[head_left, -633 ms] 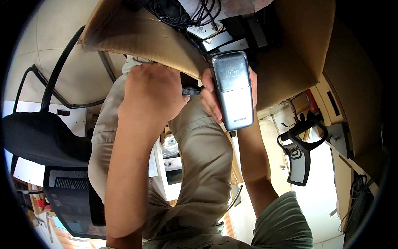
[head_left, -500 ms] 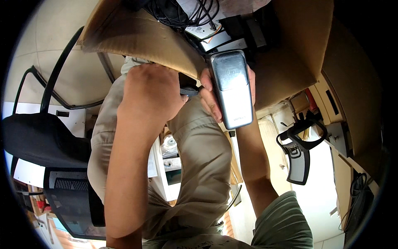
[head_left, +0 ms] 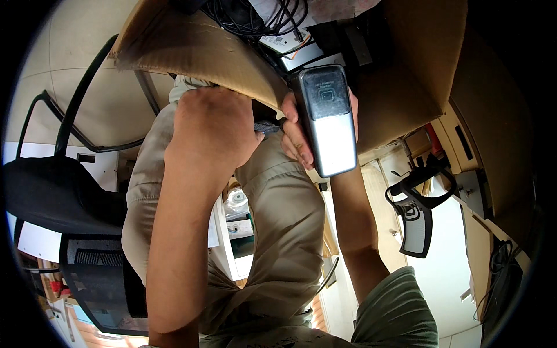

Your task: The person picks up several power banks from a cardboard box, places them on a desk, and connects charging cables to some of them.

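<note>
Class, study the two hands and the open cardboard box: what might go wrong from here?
1. The right hand grips the silver-and-black device by its long sides; its face looks smooth, so it might slip.
2. A dark strap runs from the left hand toward the right; a tug could jar the device, though whether they are joined is unclear.
3. Black cables lie tangled in the cardboard box and could snag anything moved among them.
</note>
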{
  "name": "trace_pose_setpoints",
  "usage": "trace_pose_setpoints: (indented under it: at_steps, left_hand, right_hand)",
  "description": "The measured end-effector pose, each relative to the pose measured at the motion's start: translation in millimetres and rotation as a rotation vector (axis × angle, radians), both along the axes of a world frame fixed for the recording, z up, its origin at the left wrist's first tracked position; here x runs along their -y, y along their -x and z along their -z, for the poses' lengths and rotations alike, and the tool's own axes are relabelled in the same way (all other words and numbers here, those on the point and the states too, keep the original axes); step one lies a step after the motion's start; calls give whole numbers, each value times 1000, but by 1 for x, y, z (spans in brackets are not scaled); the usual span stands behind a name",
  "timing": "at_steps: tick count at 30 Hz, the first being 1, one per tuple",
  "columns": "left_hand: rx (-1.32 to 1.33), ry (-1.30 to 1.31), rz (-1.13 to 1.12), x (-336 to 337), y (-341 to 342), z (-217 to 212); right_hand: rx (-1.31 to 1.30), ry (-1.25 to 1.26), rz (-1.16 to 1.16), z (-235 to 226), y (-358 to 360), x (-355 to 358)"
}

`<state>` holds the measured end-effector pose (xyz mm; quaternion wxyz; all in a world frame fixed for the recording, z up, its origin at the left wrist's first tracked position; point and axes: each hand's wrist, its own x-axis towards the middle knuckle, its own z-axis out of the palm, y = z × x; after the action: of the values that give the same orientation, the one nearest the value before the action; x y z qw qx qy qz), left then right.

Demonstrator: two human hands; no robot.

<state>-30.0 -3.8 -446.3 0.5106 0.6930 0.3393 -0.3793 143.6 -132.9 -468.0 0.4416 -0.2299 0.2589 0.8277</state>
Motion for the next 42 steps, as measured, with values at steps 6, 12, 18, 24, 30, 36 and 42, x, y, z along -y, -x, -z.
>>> trace_pose_setpoints:
  at_steps: [6,12,18,24,30,36,42]
  left_hand:
    - [12,-37,50,1,1,1]
    - [37,-45,3,4,5,3]
    - [37,-66,31,5,3,2]
    - [65,-90,-17,11,3,7]
    - [13,-40,-16,7,9,5]
    - [141,-16,-164,5,24,1]
    - [-4,526,-721,-8,54,-34]
  right_hand:
    - [-9,-34,20,3,2,0]
    - [-27,-12,24,1,4,-1]
    - [-28,-12,8,1,-1,-3]
    - [78,106,6,-4,3,1]
    - [65,106,-32,-4,6,-3]
    - [540,473,-9,-36,13,-5]
    - [605,568,21,-52,-9,54]
